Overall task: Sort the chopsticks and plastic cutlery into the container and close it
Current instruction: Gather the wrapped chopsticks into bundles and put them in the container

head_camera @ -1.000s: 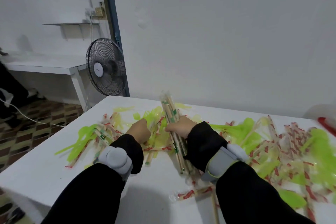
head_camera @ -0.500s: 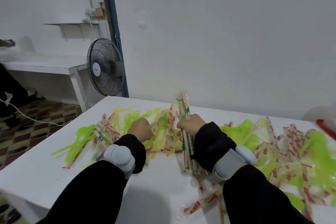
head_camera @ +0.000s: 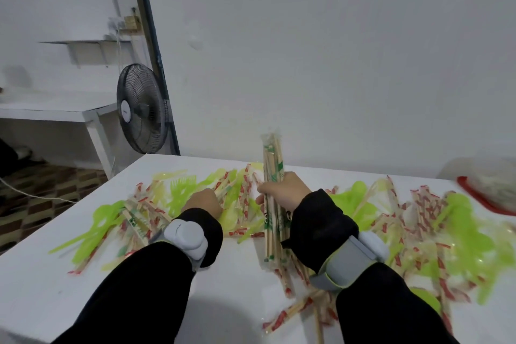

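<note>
The right hand [head_camera: 284,193] is curled round a bundle of wrapped chopsticks [head_camera: 272,190], holding it nearly upright, its top ends standing above the fist and its bottom ends reaching down to the white surface [head_camera: 50,282]. The left hand [head_camera: 202,202] rests knuckles-up on the scattered pile in front of it, its fingers bent down into the wrappers; whether it has hold of anything cannot be told, since the fingertips are hidden. Loose chopsticks in red-printed wrappers [head_camera: 424,209] and green plastic cutlery [head_camera: 181,190] lie strewn across the surface to the left, between and to the right of the hands. More green pieces [head_camera: 460,229] are mixed in on the right side. At the far right edge sits a blurred container with a red rim [head_camera: 485,193], well apart from both hands. Both forearms wear black sleeves with grey wrist bands. A black fan [head_camera: 141,109] stands on the floor beyond the surface's far left corner.
</note>
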`<state>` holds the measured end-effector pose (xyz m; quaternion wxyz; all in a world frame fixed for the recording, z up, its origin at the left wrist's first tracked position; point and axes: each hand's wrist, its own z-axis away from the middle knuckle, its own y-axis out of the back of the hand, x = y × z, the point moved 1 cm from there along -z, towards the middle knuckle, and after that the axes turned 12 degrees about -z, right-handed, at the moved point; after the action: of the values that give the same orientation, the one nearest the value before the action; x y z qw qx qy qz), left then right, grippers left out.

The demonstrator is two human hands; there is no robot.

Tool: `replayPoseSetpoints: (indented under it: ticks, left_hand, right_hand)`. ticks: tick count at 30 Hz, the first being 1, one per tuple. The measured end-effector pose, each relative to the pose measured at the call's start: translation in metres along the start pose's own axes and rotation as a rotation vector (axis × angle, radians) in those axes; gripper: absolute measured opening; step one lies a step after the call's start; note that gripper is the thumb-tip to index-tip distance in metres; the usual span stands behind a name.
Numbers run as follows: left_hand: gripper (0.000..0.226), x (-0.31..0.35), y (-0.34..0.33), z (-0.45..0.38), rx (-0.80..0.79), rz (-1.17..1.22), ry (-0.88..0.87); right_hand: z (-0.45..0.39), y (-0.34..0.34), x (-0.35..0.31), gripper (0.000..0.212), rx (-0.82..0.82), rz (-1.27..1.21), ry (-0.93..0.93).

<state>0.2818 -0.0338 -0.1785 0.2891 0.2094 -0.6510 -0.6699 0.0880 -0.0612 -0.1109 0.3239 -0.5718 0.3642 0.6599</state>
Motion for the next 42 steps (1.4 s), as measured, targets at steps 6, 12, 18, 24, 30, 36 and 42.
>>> replayPoseSetpoints:
  ticks: [6, 12, 18, 24, 30, 36, 42]
  left_hand:
    - [0.010, 0.006, 0.002, 0.003, -0.057, -0.054, -0.034]
    - [0.013, 0.007, 0.000, 0.005, -0.074, 0.019, 0.011]
    - [0.017, -0.008, 0.017, 0.002, -0.126, 0.213, 0.080]
    - [0.026, -0.005, 0.010, 0.006, -0.081, 0.186, 0.054]
    - [0.023, -0.001, 0.024, 0.003, -0.027, 0.333, 0.015]
    - [0.035, 0.011, 0.006, 0.014, -0.068, 0.060, -0.046]
    - [0.041, 0.008, 0.024, 0.006, -0.190, 0.384, 0.015]
  right_hand:
    - [0.003, -0.001, 0.002, 0.022, 0.008, -0.008, 0.016]
    - [0.005, -0.003, -0.001, 0.010, 0.020, -0.044, 0.036]
    - [0.005, 0.000, -0.003, 0.015, 0.028, -0.098, 0.062]
    - [0.009, -0.007, -0.004, 0.005, 0.004, -0.083, 0.061]
    - [0.008, -0.004, -0.004, 0.009, 0.013, -0.133, 0.070]
    - [0.013, -0.006, -0.004, 0.021, 0.010, -0.123, 0.084]
    - [0.009, -0.003, -0.001, 0.015, 0.047, -0.214, 0.092]
